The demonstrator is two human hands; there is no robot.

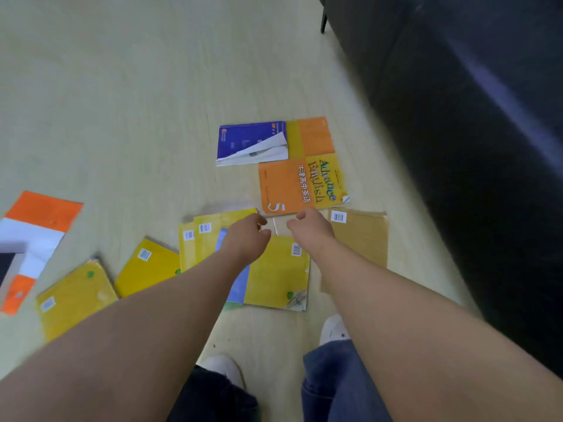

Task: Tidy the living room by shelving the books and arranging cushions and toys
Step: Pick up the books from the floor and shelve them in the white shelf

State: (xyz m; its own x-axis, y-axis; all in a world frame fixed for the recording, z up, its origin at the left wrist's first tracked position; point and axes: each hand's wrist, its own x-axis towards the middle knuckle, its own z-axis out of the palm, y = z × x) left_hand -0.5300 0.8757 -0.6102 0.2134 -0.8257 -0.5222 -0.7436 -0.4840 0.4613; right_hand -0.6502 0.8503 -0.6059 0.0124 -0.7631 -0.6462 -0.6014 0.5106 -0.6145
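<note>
On the orange-and-yellow textbook (301, 185), "Advance" and "English" are printed in coloured letters, with "牛津高中英语" set in white beside them and a large white "5" near one corner. Barcode labels (297, 250) are carried by the yellow books (274, 275), but their digits cannot be read

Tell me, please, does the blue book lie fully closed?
No, the blue book's cover is folded back at one corner, showing white pages.
</note>
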